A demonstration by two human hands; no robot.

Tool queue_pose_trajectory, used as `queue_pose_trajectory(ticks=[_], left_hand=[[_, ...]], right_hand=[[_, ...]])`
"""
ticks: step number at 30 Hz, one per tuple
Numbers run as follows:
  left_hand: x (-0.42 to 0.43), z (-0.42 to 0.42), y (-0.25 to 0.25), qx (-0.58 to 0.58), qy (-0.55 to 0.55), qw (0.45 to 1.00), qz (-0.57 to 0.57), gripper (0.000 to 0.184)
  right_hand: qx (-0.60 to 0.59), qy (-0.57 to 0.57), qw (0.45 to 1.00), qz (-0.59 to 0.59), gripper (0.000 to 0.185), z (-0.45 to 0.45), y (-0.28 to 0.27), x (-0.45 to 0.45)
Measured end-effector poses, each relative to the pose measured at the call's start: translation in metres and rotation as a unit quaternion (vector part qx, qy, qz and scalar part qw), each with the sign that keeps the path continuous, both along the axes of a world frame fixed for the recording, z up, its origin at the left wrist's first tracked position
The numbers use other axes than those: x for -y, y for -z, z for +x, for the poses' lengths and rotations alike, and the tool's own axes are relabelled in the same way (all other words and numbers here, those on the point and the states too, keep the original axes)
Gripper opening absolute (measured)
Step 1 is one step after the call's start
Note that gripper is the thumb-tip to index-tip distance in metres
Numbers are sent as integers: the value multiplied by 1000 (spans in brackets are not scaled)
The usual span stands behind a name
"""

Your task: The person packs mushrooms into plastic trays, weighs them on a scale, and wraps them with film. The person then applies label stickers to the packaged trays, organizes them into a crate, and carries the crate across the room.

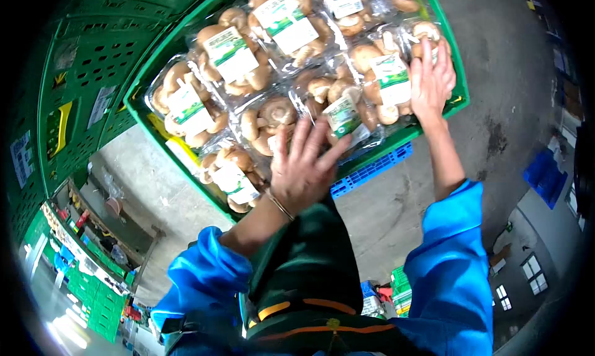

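A green crate (455, 52) holds several clear plastic packs of brown mushrooms, each with a white and green label. My left hand (304, 167) lies with fingers spread on a mushroom pack (273, 117) near the crate's front side. My right hand (432, 80) rests, fingers stretched out, over a pack at the right end of the crate, partly covering it. Just left of that hand is another mushroom pack (387, 77). At the front left corner sits a further mushroom pack (232, 176). Neither hand is closed around a pack.
Stacked green crates (80, 65) rise along the left. A blue pallet (375, 170) shows beneath the filled crate, on a grey concrete floor (496, 58). Another blue object (545, 176) lies on the floor at the right. More green crates (93, 300) stand at the lower left.
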State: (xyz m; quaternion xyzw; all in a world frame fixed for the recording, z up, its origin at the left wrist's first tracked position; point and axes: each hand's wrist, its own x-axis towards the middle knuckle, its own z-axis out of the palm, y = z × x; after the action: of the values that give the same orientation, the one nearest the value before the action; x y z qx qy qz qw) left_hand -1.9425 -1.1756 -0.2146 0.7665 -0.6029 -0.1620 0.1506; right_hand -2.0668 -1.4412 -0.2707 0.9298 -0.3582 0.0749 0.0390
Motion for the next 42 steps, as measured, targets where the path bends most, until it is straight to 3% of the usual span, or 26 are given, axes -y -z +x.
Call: queue_pose_trajectory(ticks=[3,5,7,9,10,11,13,14,16,19,20,21,23,24,26,27,28,29,31,33,35,37,41,42], left_hand=[[-23,-10,35,52,6,999,-4,42],[-17,-11,34,7,-1,1000,6,44],[-35,-14,33,-54,-24,995,-76,56],[-50,-22,12,-92,-135,985,-59,62],[-68,-23,10,-24,-190,979,-71,65],[-91,-10,-1,-73,-225,972,7,66],[-115,-8,16,-109,-325,939,35,67],[-112,-16,21,-66,-273,952,118,70],[-99,-23,41,-69,-271,956,89,70],[-100,-32,45,-84,-281,954,57,69],[-94,-31,40,-101,-278,954,45,71],[-92,-29,34,-119,-259,958,38,72],[-114,-23,2,-192,-288,936,-60,65],[-135,-22,-14,-192,-302,931,-78,59],[-176,-36,-33,-220,-329,914,-84,50],[-202,-45,-34,-247,-337,905,-76,46],[-235,-59,-34,-272,-345,898,-11,44],[-273,-76,-33,-297,-351,886,55,42],[-347,-117,-19,-281,-302,873,261,35],[-373,-169,-9,-234,-134,892,362,34],[-416,-168,-28,-242,-40,881,405,33],[-442,-178,-43,-233,-130,870,415,31],[-433,-213,-27,-301,-355,823,326,30],[-422,-229,-15,-340,-451,776,281,31]], right_hand=[[-8,10,1000,3,49,1,1,8],[-33,19,997,60,50,-5,-7,14],[-56,67,993,74,53,-7,-35,-12],[72,-10,985,159,55,1,-70,-46],[93,-34,972,212,57,10,-70,-69],[59,-70,977,192,59,14,-54,-94],[-80,-83,982,153,58,16,-21,-126],[-63,-82,985,141,55,12,-12,-123],[-28,-88,987,128,51,15,-5,-107],[-75,-99,983,136,52,1,-6,-100],[-99,-79,978,165,55,3,-11,-92],[-43,-43,976,209,58,-7,-17,-98],[-22,-111,976,184,54,6,-55,-133],[3,-118,947,298,49,11,-75,-163],[-18,-174,850,496,36,13,-111,-215],[-41,-104,678,727,35,25,-142,-255],[-159,-254,584,754,37,37,-166,-286],[-254,-193,364,875,39,44,-188,-324],[-395,-271,60,876,55,68,-228,-408],[-333,-312,3,890,52,81,-267,-445],[-362,-367,-77,853,60,124,-297,-516],[-366,-416,-155,818,58,148,-326,-575],[-398,-471,-278,737,56,159,-356,-638],[-417,-471,-303,716,55,163,-359,-645]])
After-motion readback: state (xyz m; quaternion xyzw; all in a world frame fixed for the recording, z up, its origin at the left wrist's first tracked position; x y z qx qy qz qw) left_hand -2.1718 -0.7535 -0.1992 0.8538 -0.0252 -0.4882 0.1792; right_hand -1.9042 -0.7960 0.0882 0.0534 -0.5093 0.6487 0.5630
